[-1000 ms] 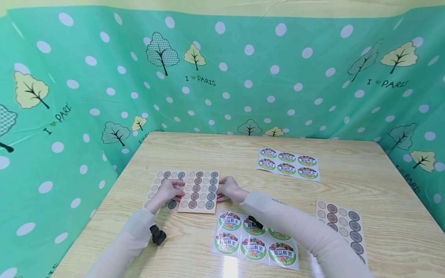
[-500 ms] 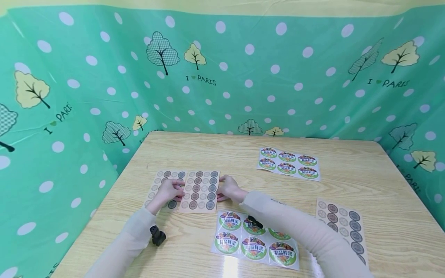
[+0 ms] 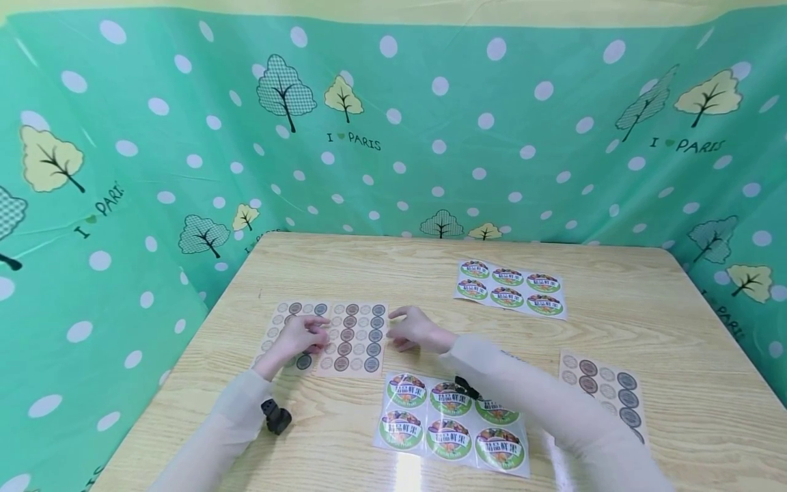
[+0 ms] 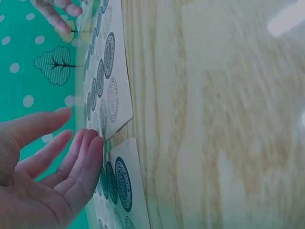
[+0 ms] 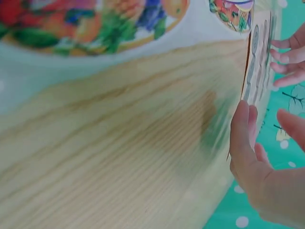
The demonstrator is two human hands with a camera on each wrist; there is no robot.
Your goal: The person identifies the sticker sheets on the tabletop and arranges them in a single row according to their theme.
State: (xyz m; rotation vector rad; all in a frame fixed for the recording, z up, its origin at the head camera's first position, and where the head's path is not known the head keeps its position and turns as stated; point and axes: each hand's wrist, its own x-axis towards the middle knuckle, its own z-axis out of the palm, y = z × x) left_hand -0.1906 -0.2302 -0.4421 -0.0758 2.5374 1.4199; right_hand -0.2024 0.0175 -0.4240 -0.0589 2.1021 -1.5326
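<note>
Two kraft-brown sheets of round stickers lie side by side on the table: a left sheet (image 3: pixel 274 335), partly covered by my left hand, and a right sheet (image 3: pixel 354 345). Over the seam between them is my left hand (image 3: pixel 301 336), its fingers loosely bent and holding nothing. In the left wrist view its fingertips are close to the sheets; contact is unclear. Just off the right sheet's right edge, my right hand (image 3: pixel 419 329) has its thumb and fingers spread, with nothing held. The right wrist view shows this right hand (image 5: pixel 262 167) from the side.
A glossy sheet of fruit stickers (image 3: pixel 424 410) lies in front, partly under the right forearm. Another fruit sticker sheet (image 3: pixel 510 290) lies farther back. A third brown sticker sheet (image 3: pixel 605 383) is at the right, partly hidden by the sleeve. A green curtain (image 3: pixel 393 178) hangs behind the table.
My right hand has let go of the right brown sheet's edge and drawn slightly right. The left hand's fingers have loosened from that sheet, which has stayed about in place.
</note>
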